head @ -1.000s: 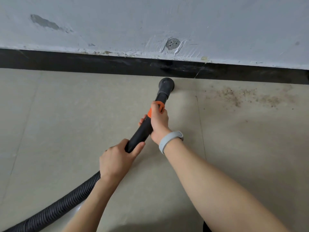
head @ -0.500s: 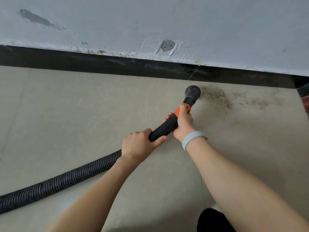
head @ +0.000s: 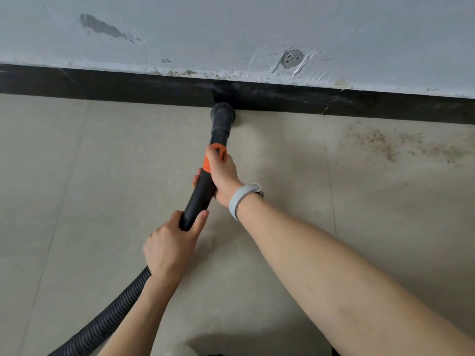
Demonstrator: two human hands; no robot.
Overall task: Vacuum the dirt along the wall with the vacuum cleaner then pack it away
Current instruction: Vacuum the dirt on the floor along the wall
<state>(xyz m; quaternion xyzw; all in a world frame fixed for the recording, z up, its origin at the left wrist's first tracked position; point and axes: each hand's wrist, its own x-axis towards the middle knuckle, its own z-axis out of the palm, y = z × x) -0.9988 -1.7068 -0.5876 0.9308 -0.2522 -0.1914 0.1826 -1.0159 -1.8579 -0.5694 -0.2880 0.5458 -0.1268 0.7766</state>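
Head view: my two hands on one vacuum wand [head: 203,194], angled toward the wall [head: 231,27]
Right hand [head: 222,173]: wrapped round the wand at its orange collar [head: 217,156], thumb on the orange
Left hand [head: 169,246]: clasping the wand's rear end, where the ribbed hose [head: 102,322] runs off to lower left
Nozzle [head: 222,114]: round, grey-black, beyond my right hand, against the black skirting [head: 102,84]
Dirt [head: 401,147]: one brown speckled patch on the floor tiles [head: 77,201], well right of the nozzle
Wrist: one grey band [head: 240,199]
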